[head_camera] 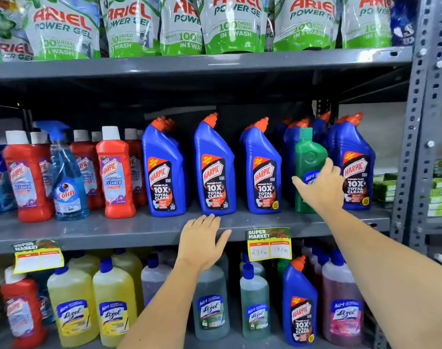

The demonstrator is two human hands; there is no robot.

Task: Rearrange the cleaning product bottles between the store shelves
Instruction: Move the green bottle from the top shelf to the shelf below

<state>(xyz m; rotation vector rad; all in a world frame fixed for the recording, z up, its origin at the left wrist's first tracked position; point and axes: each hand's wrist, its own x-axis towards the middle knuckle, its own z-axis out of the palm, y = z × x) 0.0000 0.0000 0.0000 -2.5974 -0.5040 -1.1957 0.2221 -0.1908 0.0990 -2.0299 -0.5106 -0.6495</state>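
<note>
A green bottle [310, 157] stood upright at centre right of the frame, on the middle shelf [114, 233] among blue Harpic bottles [214, 170]. It was clasped by the right hand [320, 187]. The left hand [202, 240] was spread open over the shelf edge, empty.

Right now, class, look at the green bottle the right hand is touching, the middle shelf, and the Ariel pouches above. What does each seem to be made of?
Green bottle: opaque plastic, moulded, with a soft sheen. Middle shelf: likely painted grey metal, since its upright is perforated angle bar. Ariel pouches: thin glossy plastic film, crinkled and reflective.
</note>
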